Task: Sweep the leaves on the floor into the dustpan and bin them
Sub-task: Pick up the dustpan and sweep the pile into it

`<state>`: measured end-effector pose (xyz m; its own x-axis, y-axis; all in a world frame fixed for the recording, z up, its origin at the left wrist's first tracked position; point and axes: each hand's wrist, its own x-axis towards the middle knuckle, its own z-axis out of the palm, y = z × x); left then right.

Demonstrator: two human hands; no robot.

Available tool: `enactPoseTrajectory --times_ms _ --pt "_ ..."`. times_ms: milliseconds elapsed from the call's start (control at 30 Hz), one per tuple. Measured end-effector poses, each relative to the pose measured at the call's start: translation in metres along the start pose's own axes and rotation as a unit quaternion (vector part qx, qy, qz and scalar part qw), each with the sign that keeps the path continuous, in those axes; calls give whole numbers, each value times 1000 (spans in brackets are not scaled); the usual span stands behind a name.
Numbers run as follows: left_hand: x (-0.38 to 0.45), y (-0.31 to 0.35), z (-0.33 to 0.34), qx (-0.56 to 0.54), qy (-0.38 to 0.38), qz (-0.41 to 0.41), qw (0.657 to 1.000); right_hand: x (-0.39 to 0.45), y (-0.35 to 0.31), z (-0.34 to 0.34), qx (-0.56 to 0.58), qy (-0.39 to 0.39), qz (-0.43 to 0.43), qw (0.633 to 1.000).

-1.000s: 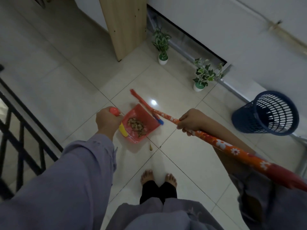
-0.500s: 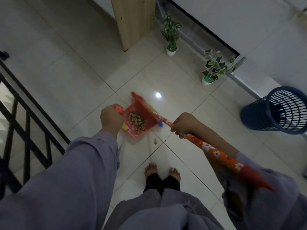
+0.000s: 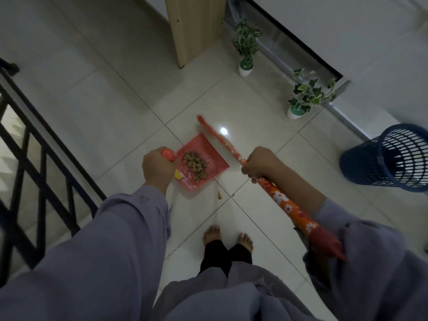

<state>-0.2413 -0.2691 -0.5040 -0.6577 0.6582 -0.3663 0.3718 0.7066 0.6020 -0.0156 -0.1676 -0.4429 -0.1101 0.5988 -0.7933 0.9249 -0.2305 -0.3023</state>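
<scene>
A red dustpan point(image 3: 209, 152) holds a heap of brown leaves point(image 3: 195, 165) above the pale tiled floor. My left hand point(image 3: 156, 167) grips its red handle from the left. My right hand point(image 3: 260, 162) grips an orange flowered broom stick point(image 3: 281, 199) that runs from the far side of the dustpan back under my right arm. One yellowish leaf point(image 3: 219, 195) lies on the tiles just below the dustpan, in front of my bare feet point(image 3: 228, 238). A dark blue mesh bin point(image 3: 391, 158) stands tilted at the right.
Two small potted plants point(image 3: 245, 46) point(image 3: 305, 95) stand along the far wall by a wooden panel point(image 3: 196, 26). A black metal railing point(image 3: 34, 172) runs along the left over a stairwell. Open tiles lie between me and the bin.
The dustpan has turned and shifted a little to the right with the leaves in it. The broom stick has slid back through my right hand. The view has tilted up and left.
</scene>
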Motion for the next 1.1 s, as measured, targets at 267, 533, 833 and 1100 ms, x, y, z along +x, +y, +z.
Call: enactPoseTrajectory --times_ms 267,533,833,1100 --pt "-3 -3 -29 -54 34 -72 995 -22 -21 -17 -18 -53 -40 998" --pt "-1 -13 -72 -31 24 -66 997 -15 -48 -37 -23 27 -52 998" --pt "-14 -40 -55 6 33 -43 999 0 -31 36 -62 9 -48 997" --pt "-20 -36 -57 1 37 -49 998 -26 -40 44 -48 -90 -55 993"
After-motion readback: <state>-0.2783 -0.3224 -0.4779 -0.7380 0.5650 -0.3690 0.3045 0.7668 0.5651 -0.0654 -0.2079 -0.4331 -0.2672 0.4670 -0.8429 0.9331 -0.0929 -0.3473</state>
